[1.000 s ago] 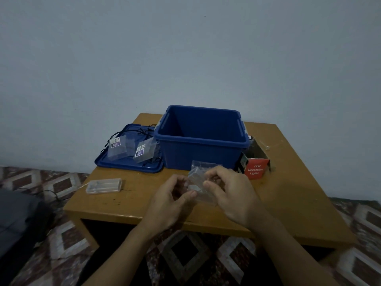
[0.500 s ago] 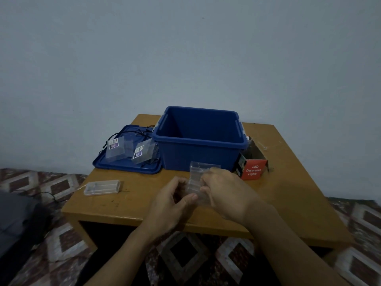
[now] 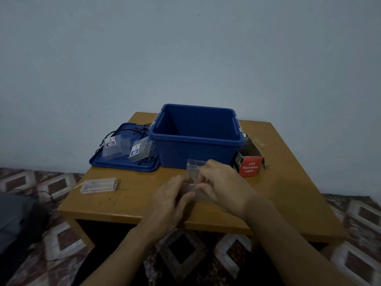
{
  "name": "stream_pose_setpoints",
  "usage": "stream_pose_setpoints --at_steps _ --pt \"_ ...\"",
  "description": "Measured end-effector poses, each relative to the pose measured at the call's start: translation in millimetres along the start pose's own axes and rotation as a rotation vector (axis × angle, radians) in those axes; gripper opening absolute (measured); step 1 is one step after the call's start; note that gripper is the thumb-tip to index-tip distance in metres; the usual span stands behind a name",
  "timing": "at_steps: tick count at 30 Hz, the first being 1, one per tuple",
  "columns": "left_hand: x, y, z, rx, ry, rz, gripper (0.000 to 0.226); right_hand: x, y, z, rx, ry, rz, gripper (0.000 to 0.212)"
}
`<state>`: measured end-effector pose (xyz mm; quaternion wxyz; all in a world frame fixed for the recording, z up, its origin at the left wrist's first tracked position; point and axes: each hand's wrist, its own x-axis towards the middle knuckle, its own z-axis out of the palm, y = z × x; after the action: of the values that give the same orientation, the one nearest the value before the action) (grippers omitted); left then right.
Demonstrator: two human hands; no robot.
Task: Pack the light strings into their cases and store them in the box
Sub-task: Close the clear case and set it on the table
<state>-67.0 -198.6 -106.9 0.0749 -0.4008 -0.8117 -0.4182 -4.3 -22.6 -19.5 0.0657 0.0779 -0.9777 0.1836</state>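
Just in front of the blue storage box [image 3: 195, 155], gripping a clear plastic case [image 3: 193, 168] with both hands: curling the left hand [image 3: 169, 201] round its lower half, pinching its upper side with the right hand [image 3: 224, 186]. Standing its long axis roughly upright, apparently pointing the top end up and slightly toward the box wall. Hiding the contents behind fingers, so not telling whether a string is inside. Probably filling or closing it; for doing that well, steadying the base with the left, tucking wire in loose coils, pressing the flap squarely without crushing the thin walls. Lying left of the box on its blue lid [image 3: 123, 165]: two labelled clear cases [image 3: 112, 149] among black light strings [image 3: 132, 131]. Sitting nearer and further left of the box: a long clear case [image 3: 99, 185]. Leaning just right of the box: a red LED lights carton [image 3: 250, 167].
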Motion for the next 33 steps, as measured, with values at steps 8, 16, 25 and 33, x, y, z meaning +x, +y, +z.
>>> stream_pose_setpoints --at_steps 8,16,25,33 --pt "-1 0 -2 -0.017 -0.012 -0.027 0.022 -17 23 26 0.217 0.087 0.115 0.024" --pt "3 1 1 -0.115 0.083 -0.146 0.014 -29 29 50 0.809 0.221 0.305 0.045" --pt "1 4 -9 -0.355 0.0 -0.295 0.034 -29 22 63 0.85 0.485 0.286 0.017" --pt "0 5 -3 -0.291 0.051 -0.266 0.034 -30 20 63 0.823 0.533 0.29 0.019"
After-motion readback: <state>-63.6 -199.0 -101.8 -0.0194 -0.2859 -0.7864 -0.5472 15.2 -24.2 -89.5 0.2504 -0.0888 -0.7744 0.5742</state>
